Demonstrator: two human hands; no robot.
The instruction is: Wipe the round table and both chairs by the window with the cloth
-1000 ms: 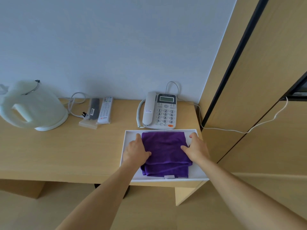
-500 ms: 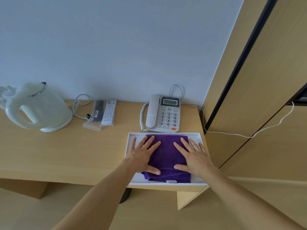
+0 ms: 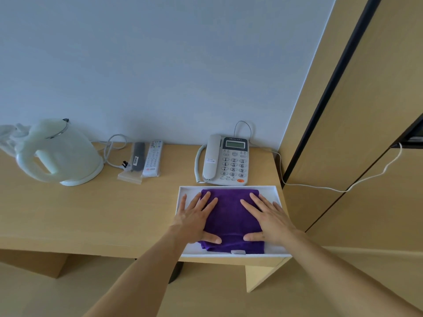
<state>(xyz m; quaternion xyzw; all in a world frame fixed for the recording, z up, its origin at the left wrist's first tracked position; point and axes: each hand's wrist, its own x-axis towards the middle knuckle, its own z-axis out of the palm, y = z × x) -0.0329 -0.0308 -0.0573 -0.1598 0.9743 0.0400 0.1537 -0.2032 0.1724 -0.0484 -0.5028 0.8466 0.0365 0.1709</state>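
Folded purple microfibre cloth (image 3: 231, 216): thick rectangular stack, plush nap, small grey tag at near edge. Lies in shallow white rectangular tray (image 3: 272, 193) at the right end of the light wooden desk (image 3: 91, 213), just in front of the grey corded telephone (image 3: 225, 160). Left hand (image 3: 194, 219) and right hand (image 3: 269, 217) lie flat on it, palms down, fingers spread, gripping nothing.

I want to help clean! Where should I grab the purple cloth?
Probably pinch the purple cloth by its near folded edge, coming from the front, where the layers stack. It lies flat in the white tray, under the flat left hand and right hand.
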